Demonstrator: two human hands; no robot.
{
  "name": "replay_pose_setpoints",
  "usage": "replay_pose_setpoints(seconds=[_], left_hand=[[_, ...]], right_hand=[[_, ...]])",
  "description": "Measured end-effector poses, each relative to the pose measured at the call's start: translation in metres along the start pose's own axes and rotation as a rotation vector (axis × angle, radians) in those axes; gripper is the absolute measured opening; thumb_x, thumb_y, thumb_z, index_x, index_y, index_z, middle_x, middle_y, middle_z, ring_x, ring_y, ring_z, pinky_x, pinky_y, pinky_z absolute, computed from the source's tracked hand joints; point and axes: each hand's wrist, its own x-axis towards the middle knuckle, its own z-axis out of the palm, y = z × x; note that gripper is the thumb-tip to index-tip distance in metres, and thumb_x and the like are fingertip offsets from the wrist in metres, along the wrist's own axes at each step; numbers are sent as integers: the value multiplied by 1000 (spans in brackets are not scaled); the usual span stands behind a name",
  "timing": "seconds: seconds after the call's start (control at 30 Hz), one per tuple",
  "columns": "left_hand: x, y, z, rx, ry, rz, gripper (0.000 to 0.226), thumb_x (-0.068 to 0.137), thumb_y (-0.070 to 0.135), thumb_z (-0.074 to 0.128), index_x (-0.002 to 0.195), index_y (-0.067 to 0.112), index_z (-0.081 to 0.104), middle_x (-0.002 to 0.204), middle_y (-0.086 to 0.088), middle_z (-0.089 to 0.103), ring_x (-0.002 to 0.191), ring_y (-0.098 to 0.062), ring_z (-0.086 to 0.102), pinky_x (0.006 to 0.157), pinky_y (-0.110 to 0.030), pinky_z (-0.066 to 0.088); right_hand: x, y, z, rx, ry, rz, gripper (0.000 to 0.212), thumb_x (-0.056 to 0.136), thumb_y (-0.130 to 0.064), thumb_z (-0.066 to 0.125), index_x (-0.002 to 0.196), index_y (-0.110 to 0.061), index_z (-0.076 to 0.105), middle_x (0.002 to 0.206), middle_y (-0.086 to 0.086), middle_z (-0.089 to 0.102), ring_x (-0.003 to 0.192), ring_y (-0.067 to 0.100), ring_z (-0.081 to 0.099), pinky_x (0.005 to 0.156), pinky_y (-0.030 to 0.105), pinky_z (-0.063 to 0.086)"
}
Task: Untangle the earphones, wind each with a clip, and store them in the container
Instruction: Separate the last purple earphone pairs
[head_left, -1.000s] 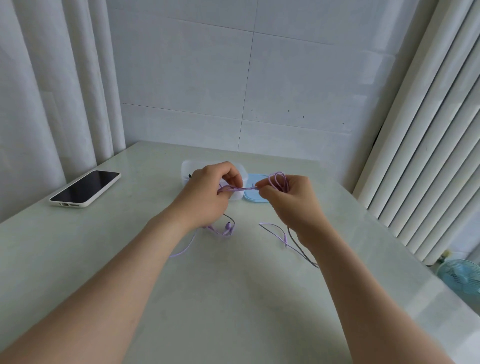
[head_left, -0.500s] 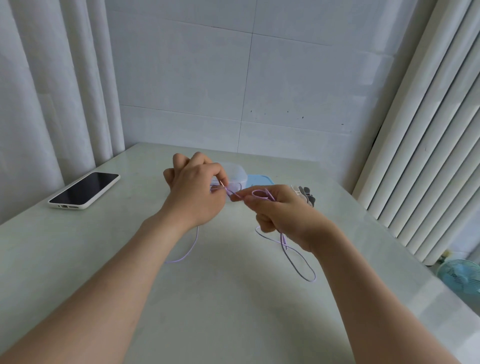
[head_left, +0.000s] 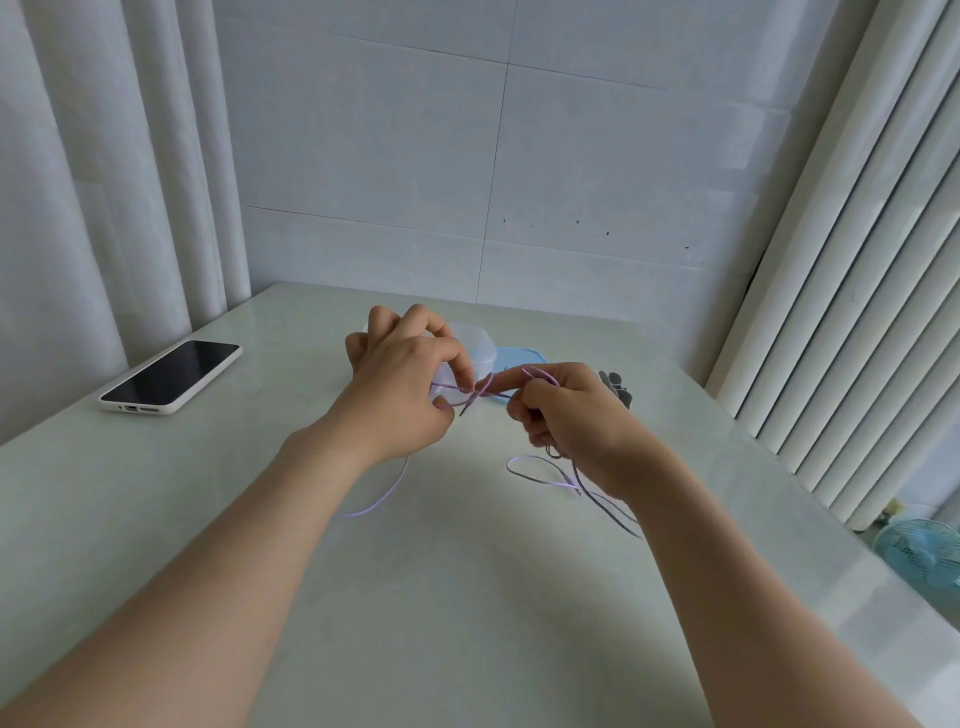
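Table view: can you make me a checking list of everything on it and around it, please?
Surface: pale green glossy table, with cable strands lying on it.
Job's things: thin lilac earphone cable held up between both hands; clear plastic container behind the left hand; flat light-blue lid beside it; small grey pieces behind the right hand, perhaps clips.
Clutter: black-screened phone in a white case, far left.
Hands: left hand pinches the cable; right hand grips it.
Cables: lilac loops trail below both hands; a darker strand lies alongside under the right wrist.
Surroundings: white curtains, white tiled wall, white vertical slats, light-blue fan low at right.
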Motion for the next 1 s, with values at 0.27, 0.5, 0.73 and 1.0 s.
replay_pose_setpoints(seconds=[0.27, 0.5, 0.73, 1.0], left_hand=[[2, -5, 2, 12, -18, -72, 23, 70, 39, 75, 92, 47, 73, 130, 22, 44, 106, -13, 21, 73, -32, 13], [4, -9, 6, 62, 8, -176, 46, 62, 77, 69, 89, 40, 74, 111, 20, 52, 105, -20, 29, 76, -36, 21], [6, -6, -3, -136, -89, -353, 71, 77, 87, 29, 72, 30, 72, 102, 12, 57, 107, -24, 30, 77, -38, 21], [6, -15, 1, 90, 16, -437, 34, 78, 56, 64, 73, 22, 62, 89, 9, 56, 100, -28, 33, 70, -37, 23]], right_hand=[[-8, -4, 0, -307, 58, -107, 22, 97, -28, 66, 91, -10, 79, 62, 2, 37, 63, 18, 32, 61, 27, 29], [3, -3, -2, 79, 281, -71, 19, 102, -12, 52, 90, 0, 59, 75, 8, 70, 68, 21, 68, 68, 34, 51], [2, -17, -3, 740, 415, 1, 19, 104, -10, 22, 101, -8, 41, 94, 27, 77, 89, 42, 78, 83, 45, 62], [0, -15, -11, 779, 636, 12, 23, 108, -14, 19, 116, -6, 39, 85, 27, 73, 72, 40, 78, 58, 39, 63]])
